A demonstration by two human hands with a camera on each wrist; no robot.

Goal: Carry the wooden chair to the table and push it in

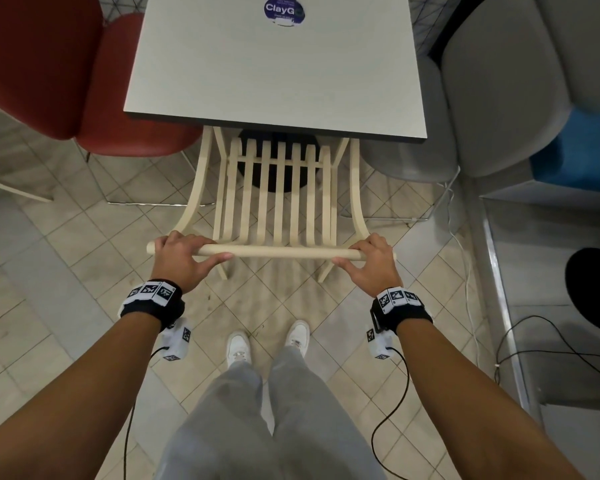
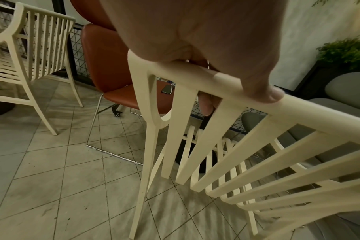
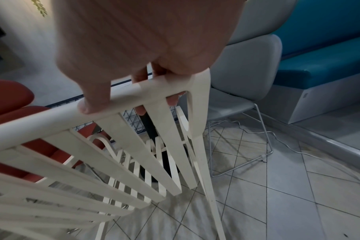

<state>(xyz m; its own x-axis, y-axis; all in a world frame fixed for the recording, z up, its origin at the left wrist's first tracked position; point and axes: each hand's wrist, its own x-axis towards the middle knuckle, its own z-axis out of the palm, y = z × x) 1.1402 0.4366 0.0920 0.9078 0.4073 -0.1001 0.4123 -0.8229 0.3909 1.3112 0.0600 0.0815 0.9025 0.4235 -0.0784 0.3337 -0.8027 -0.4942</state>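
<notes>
Cream wooden chair (image 1: 278, 188) under grey table (image 1: 274, 74).

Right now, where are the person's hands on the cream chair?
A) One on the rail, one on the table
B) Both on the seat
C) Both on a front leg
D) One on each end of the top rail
D: the left hand and right hand each curl round an end of the chair's top rail, while the seat is partly under the table.
</notes>
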